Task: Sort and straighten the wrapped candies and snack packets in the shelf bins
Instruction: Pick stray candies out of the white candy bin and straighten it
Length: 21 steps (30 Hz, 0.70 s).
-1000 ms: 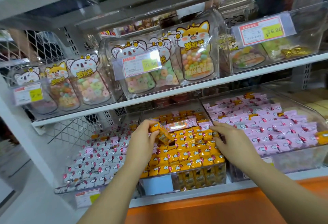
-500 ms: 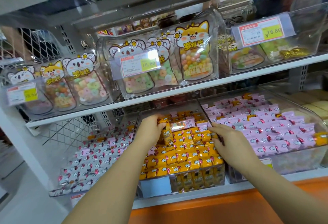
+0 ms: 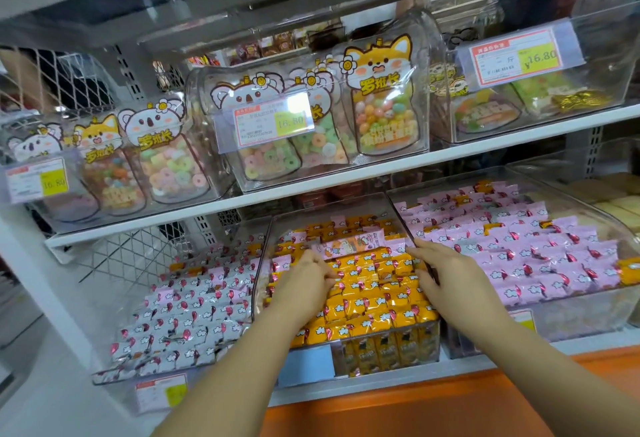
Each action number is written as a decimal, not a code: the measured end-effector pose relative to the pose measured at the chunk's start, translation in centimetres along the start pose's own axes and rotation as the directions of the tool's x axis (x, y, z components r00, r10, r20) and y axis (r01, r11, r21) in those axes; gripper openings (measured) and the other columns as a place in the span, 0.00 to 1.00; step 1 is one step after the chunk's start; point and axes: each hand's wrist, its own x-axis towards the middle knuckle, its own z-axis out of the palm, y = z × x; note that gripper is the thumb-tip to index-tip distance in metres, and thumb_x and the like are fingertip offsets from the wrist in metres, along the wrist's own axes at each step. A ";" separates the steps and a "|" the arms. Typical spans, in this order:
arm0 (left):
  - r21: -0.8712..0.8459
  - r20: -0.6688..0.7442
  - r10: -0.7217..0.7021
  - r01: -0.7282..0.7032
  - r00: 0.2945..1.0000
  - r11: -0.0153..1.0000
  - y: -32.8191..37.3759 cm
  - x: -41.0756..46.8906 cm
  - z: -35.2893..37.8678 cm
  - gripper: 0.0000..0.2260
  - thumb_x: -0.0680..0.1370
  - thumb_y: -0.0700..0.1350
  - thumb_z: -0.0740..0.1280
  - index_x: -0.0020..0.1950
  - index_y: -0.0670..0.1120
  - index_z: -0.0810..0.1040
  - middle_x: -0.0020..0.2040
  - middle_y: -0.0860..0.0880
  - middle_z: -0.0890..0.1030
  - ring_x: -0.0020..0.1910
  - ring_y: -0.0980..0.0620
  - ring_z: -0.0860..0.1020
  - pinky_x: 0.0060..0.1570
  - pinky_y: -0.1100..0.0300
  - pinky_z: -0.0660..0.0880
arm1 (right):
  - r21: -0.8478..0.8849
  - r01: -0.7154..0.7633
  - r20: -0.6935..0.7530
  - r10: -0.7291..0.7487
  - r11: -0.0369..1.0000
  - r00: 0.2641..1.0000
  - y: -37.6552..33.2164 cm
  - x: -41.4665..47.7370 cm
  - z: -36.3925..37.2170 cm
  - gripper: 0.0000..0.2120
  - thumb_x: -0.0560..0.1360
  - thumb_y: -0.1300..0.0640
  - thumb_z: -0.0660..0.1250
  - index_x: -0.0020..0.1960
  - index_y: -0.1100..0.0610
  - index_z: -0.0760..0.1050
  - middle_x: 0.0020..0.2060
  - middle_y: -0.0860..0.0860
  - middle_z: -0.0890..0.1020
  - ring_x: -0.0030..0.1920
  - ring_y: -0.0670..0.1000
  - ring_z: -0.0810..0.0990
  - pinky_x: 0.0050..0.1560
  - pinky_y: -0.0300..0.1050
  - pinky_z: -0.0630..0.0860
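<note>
Left hand [image 3: 304,286] and right hand [image 3: 457,284] are set in the middle bin [image 3: 398,350].
In the head view, the left hand's fingers are curled onto the orange candies [image 3: 374,286]; whether 1 is gripped cannot be told. The right hand is held flat, fingers straight, along the bin's right wall. A long pink packet [image 3: 353,244] is laid across the orange rows just beyond both hands.

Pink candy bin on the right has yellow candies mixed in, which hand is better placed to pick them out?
Right, probably. The right hand is open at the pink candy bin, nearest the stray yellow candies. The left hand is over the middle bin and would have to cross.
</note>
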 end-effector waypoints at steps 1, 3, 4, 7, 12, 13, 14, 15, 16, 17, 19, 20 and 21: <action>0.042 0.027 0.019 -0.020 0.999 0.999 -0.3 -0.1 0.0 0.13 0.81 0.48 0.60 0.64 0.52 0.76 0.62 0.51 0.69 0.58 0.52 0.72 0.58 0.55 0.71 | -0.001 0.000 0.002 0.000 1.000 1.000 0.0 0.0 0.0 0.19 0.78 0.60 0.61 0.68 0.52 0.70 0.70 0.48 0.68 0.69 0.50 0.69 0.67 0.44 0.65; 0.114 0.144 0.032 -0.048 0.989 0.992 -0.7 0.3 -0.5 0.14 0.82 0.49 0.57 0.66 0.54 0.74 0.61 0.50 0.68 0.60 0.50 0.69 0.61 0.51 0.69 | -0.003 -0.003 0.008 0.003 1.000 1.000 -0.1 0.0 0.0 0.19 0.78 0.60 0.61 0.68 0.52 0.70 0.70 0.48 0.68 0.69 0.50 0.68 0.67 0.44 0.65; 0.149 0.216 0.028 -0.062 0.976 0.987 -0.8 0.8 -1.1 0.15 0.82 0.49 0.57 0.66 0.55 0.74 0.61 0.49 0.67 0.61 0.49 0.68 0.61 0.50 0.69 | -0.004 -0.006 0.009 0.006 1.000 1.000 -0.1 0.0 0.0 0.19 0.78 0.60 0.61 0.68 0.52 0.70 0.70 0.48 0.68 0.69 0.50 0.68 0.68 0.44 0.64; 0.235 0.249 0.018 -0.078 0.968 0.969 0.0 2.5 -2.7 0.12 0.81 0.49 0.58 0.57 0.53 0.80 0.58 0.50 0.75 0.55 0.49 0.74 0.53 0.52 0.73 | -0.007 -0.005 0.011 0.005 1.000 1.000 -0.3 -0.1 -0.2 0.19 0.78 0.60 0.61 0.69 0.52 0.70 0.70 0.49 0.68 0.69 0.50 0.68 0.68 0.44 0.64; 0.105 -0.181 0.004 0.016 0.983 0.994 1.4 2.0 -2.3 0.08 0.80 0.46 0.59 0.57 0.49 0.75 0.56 0.49 0.76 0.53 0.49 0.76 0.52 0.54 0.74 | 0.011 0.000 0.021 0.000 1.000 1.000 -0.2 -0.2 -0.3 0.20 0.78 0.60 0.62 0.69 0.52 0.69 0.70 0.48 0.68 0.70 0.49 0.67 0.69 0.44 0.62; 0.086 -0.232 -0.007 0.028 0.973 0.996 1.3 1.7 -1.9 0.09 0.80 0.46 0.60 0.59 0.50 0.73 0.58 0.49 0.75 0.56 0.49 0.75 0.54 0.55 0.73 | 0.010 0.003 0.019 -0.003 1.000 1.000 -0.1 -0.2 -0.3 0.20 0.78 0.60 0.61 0.69 0.52 0.69 0.71 0.48 0.68 0.70 0.49 0.67 0.69 0.44 0.62; 0.075 -0.257 -0.022 0.043 0.966 0.996 1.2 1.5 -1.5 0.12 0.80 0.47 0.61 0.63 0.49 0.71 0.60 0.48 0.74 0.59 0.48 0.73 0.56 0.54 0.72 | 0.009 0.003 0.017 -0.004 1.000 1.000 -0.1 -0.2 -0.3 0.20 0.78 0.60 0.61 0.69 0.51 0.69 0.71 0.48 0.68 0.70 0.49 0.67 0.69 0.43 0.62; 0.069 -0.260 -0.042 0.062 0.965 0.996 1.0 1.5 -1.2 0.15 0.80 0.48 0.61 0.66 0.49 0.68 0.63 0.47 0.73 0.63 0.46 0.71 0.59 0.53 0.70 | 0.008 0.004 0.016 -0.004 1.000 1.000 -0.1 -0.2 -0.3 0.20 0.78 0.60 0.61 0.69 0.51 0.69 0.71 0.48 0.68 0.70 0.49 0.67 0.69 0.43 0.62; 0.063 -0.245 -0.065 0.083 0.967 0.995 0.9 1.6 -1.0 0.18 0.80 0.48 0.61 0.69 0.49 0.65 0.65 0.46 0.72 0.65 0.45 0.69 0.61 0.52 0.69 | 0.006 0.005 0.015 -0.005 1.000 1.000 -0.1 -0.2 -0.3 0.20 0.78 0.60 0.61 0.69 0.51 0.69 0.71 0.48 0.68 0.70 0.49 0.67 0.69 0.43 0.62; 0.049 -0.213 -0.087 0.100 0.973 0.994 0.7 1.7 -0.8 0.21 0.80 0.49 0.61 0.72 0.48 0.63 0.67 0.45 0.71 0.67 0.44 0.68 0.62 0.51 0.68 | 0.002 0.006 0.016 -0.006 1.000 1.000 -0.1 -0.1 -0.2 0.20 0.78 0.60 0.61 0.69 0.51 0.69 0.71 0.48 0.68 0.70 0.49 0.66 0.69 0.43 0.62; -0.021 -0.137 -0.118 0.116 0.983 0.993 0.6 2.1 -0.3 0.23 0.80 0.50 0.60 0.74 0.47 0.61 0.69 0.44 0.70 0.68 0.44 0.68 0.63 0.50 0.68 | 0.003 0.008 0.016 -0.008 1.000 1.000 0.0 -0.1 -0.2 0.20 0.78 0.59 0.60 0.69 0.51 0.69 0.71 0.47 0.67 0.70 0.49 0.67 0.69 0.43 0.62; -0.058 -0.121 -0.127 0.120 0.985 0.991 0.5 2.2 -0.1 0.22 0.80 0.50 0.60 0.73 0.47 0.62 0.69 0.44 0.70 0.67 0.44 0.68 0.62 0.50 0.68 | 0.009 0.010 0.012 -0.010 1.000 1.000 0.1 -0.1 -0.1 0.20 0.78 0.59 0.60 0.69 0.51 0.69 0.71 0.47 0.67 0.70 0.49 0.67 0.69 0.43 0.62; -0.079 -0.125 -0.134 0.125 0.983 0.989 0.4 2.4 0.1 0.22 0.80 0.50 0.60 0.73 0.46 0.63 0.69 0.44 0.70 0.67 0.44 0.69 0.62 0.51 0.69 | 0.015 0.011 0.007 -0.011 1.000 1.000 0.1 -0.1 0.0 0.20 0.78 0.60 0.60 0.69 0.51 0.69 0.71 0.47 0.67 0.70 0.49 0.67 0.68 0.43 0.63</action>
